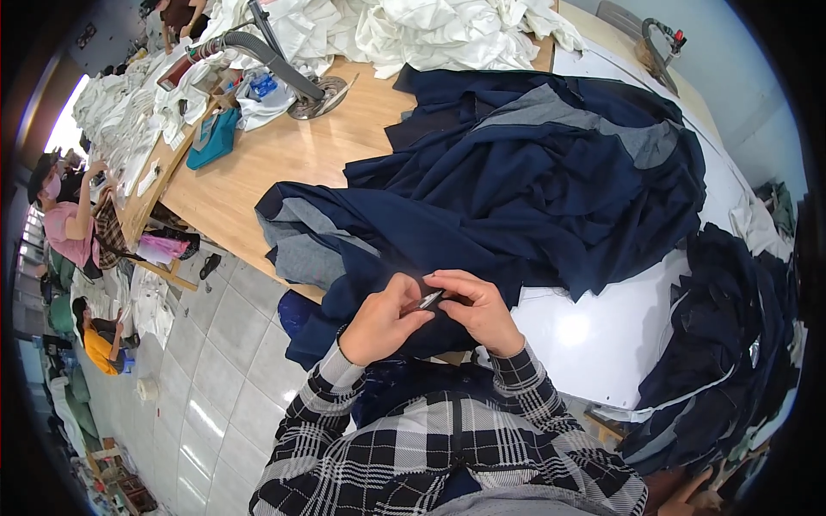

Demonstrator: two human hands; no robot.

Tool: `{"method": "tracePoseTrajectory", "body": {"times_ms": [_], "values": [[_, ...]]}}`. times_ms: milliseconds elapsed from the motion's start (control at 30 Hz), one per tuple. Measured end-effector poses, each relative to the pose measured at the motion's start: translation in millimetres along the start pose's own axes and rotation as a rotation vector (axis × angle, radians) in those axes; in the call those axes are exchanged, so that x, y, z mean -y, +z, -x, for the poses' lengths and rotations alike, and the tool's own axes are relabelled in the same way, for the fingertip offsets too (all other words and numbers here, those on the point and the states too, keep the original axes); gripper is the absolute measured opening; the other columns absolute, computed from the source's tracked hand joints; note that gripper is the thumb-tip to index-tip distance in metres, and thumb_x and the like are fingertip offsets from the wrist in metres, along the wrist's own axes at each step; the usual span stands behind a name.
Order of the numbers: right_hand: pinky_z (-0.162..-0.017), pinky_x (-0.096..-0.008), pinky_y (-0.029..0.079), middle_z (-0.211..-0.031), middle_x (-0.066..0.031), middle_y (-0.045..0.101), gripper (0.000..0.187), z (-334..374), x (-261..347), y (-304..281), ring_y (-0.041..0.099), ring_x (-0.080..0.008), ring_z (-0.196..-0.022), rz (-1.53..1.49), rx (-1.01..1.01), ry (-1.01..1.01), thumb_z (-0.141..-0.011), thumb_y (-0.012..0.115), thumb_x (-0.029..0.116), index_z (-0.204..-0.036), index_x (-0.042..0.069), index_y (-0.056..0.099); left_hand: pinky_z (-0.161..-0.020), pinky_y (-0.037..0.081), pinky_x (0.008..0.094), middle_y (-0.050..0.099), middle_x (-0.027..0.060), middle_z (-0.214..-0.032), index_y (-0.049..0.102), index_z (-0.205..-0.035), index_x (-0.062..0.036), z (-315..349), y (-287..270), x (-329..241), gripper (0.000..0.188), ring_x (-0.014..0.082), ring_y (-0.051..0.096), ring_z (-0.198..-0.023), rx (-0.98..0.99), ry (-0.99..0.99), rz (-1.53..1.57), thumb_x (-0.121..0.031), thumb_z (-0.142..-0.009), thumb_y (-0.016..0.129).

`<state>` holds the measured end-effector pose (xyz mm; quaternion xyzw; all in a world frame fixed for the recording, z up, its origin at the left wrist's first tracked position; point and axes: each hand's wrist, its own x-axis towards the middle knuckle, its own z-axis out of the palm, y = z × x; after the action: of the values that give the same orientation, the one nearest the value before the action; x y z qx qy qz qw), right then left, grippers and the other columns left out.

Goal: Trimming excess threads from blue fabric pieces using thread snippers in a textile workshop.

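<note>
Centrally, a small object (430, 299), dark with a silvery part, is held between the fingertips of both hands, just above the near edge of the navy cloth (525, 202). Its kind cannot be told, since it is partly covered by the fingers. It is pinched by the thumb and bent fingers of the left hand (383, 320) on one side and of the right hand (477, 311) on the other. Both wrists are covered by plaid sleeves (301, 421). Beyond the hands, the navy cloth is spread in loose folds, with grey patches shown at its left end and far side. It is carried by the wooden worktop (331, 159) and, nearer the right, by a white sheet (585, 340). To the right, more dark cloth (714, 344) is heaped. At the far side, white cloth (456, 34) is piled, and a teal pouch (213, 142) is seen near a hose stand (314, 101). Farther left, two co-workers are seen beyond the tiled floor (206, 387).
</note>
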<state>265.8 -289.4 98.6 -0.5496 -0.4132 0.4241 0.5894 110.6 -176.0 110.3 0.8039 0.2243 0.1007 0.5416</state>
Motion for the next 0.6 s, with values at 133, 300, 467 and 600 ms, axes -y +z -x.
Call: {"method": "tracePoseTrajectory", "body": {"times_ms": [133, 300, 467, 600], "values": [[-0.079, -0.0221, 0.045, -0.120, -0.0068, 0.055, 0.044, 0.4, 3.0, -6.0, 0.056, -0.0111, -0.094, -0.001, -0.017, 0.020, -0.075, 0.055, -0.009, -0.115, 0.007, 0.062, -0.058, 0.041, 0.0196, 0.056, 0.0027, -0.080, 0.045, -0.113, -0.0007, 10.9, -19.4, 3.5, 0.041, 0.0053, 0.050, -0.067, -0.094, -0.084, 0.309, -0.003, -0.079, 0.066], [-0.081, -0.0229, 0.045, -0.120, -0.0071, 0.055, 0.043, -5.8, 11.6, -2.0, 0.056, -0.0122, -0.095, -0.026, 0.260, -0.075, -0.076, 0.056, -0.009, -0.116, 0.005, 0.060, -0.064, 0.040, 0.0156, 0.058, 0.0073, -0.103, 0.044, -0.128, 0.0012, 1.4, -15.3, -12.6, 0.054, 0.0045, 0.051, -0.077, -0.129, -0.085, 0.590, 0.003, -0.078, 0.064], [-0.080, -0.0219, 0.044, -0.119, -0.0051, 0.057, 0.044, -6.5, 13.9, -6.5, 0.055, -0.0103, -0.092, -0.110, 0.256, 0.022, -0.076, 0.057, -0.010, -0.117, 0.006, 0.060, -0.037, 0.026, 0.0182, 0.057, 0.0085, -0.070, 0.056, -0.085, 0.0009, 9.7, -23.1, 4.0, 0.009, 0.0045, 0.038, -0.041, -0.084, -0.243, 0.988, -0.003, -0.081, 0.063], [-0.074, -0.0177, 0.044, -0.120, -0.0023, 0.057, 0.044, -10.6, 19.6, -5.1, 0.052, -0.0053, -0.083, -0.115, 0.210, 0.088, -0.075, 0.059, -0.010, -0.116, 0.006, 0.061, -0.037, 0.027, 0.0182, 0.058, 0.0085, -0.070, 0.057, -0.084, 0.0013, 37.9, -54.4, 8.4, 0.006, 0.0043, 0.039, -0.042, -0.153, -0.060, 1.039, -0.003, -0.083, 0.061]]}}
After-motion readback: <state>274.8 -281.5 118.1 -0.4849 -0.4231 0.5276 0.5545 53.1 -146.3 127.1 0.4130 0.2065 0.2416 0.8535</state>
